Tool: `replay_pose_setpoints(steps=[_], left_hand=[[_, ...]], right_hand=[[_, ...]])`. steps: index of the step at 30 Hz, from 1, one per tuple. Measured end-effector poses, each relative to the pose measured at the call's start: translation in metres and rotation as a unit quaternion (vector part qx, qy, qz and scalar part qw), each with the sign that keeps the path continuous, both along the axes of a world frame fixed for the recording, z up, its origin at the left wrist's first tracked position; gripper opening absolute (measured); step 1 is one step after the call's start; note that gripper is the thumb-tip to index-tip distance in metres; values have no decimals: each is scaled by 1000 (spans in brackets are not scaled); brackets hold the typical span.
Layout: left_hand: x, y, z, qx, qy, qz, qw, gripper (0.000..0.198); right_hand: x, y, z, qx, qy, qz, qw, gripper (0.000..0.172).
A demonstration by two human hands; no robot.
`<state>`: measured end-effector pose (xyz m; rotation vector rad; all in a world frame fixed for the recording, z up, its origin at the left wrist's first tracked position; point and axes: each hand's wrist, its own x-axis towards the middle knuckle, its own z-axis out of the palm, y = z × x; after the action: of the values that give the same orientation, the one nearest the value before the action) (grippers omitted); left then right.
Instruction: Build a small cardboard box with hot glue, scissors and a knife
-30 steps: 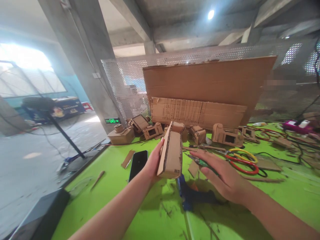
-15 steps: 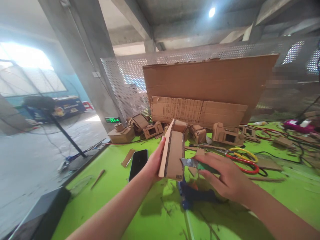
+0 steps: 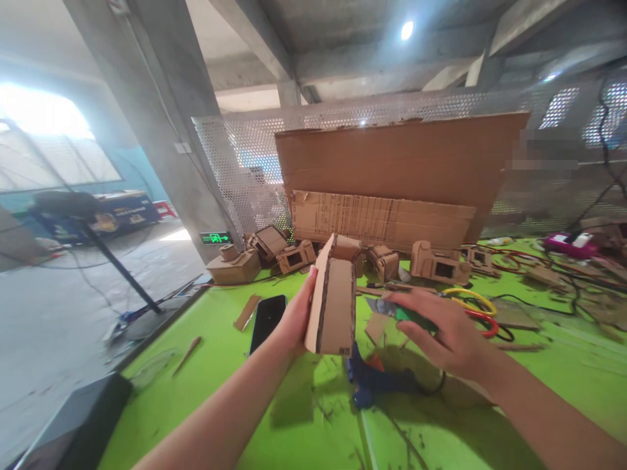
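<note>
My left hand (image 3: 294, 316) holds a folded cardboard piece (image 3: 333, 303) upright above the green table (image 3: 220, 391), fingers wrapped round its left side. My right hand (image 3: 443, 333) is closed on a green-handled utility knife (image 3: 392, 311), its blade pointing left toward the cardboard, a short gap away. A blue glue gun (image 3: 377, 378) lies on the table just below both hands.
A black phone (image 3: 267, 318) lies left of my left hand. Red and yellow scissors (image 3: 477, 307) sit right of the knife. Several small cardboard models (image 3: 438, 264) line up before large cardboard sheets (image 3: 396, 170). Cables and scraps (image 3: 563, 281) cover the right side.
My right hand picked the knife up off the table and brought its blade toward the cardboard. The left hand kept the cardboard piece almost still.
</note>
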<state>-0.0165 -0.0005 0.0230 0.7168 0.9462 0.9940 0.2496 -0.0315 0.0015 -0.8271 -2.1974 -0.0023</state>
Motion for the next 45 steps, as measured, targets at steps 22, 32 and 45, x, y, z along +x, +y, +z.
replay_pose_setpoints(steps=[22, 32, 45], left_hand=[[2, -4, -2, 21, 10, -38, 999, 65], [4, 3, -13, -1, -4, -34, 999, 65], [5, -9, -1, 13, 8, -44, 999, 62]], right_hand=[[-4, -2, -3, 47, -23, -32, 998, 34], [-7, -4, 0, 5, -32, 49, 998, 31], [1, 4, -3, 89, -24, -33, 995, 32]])
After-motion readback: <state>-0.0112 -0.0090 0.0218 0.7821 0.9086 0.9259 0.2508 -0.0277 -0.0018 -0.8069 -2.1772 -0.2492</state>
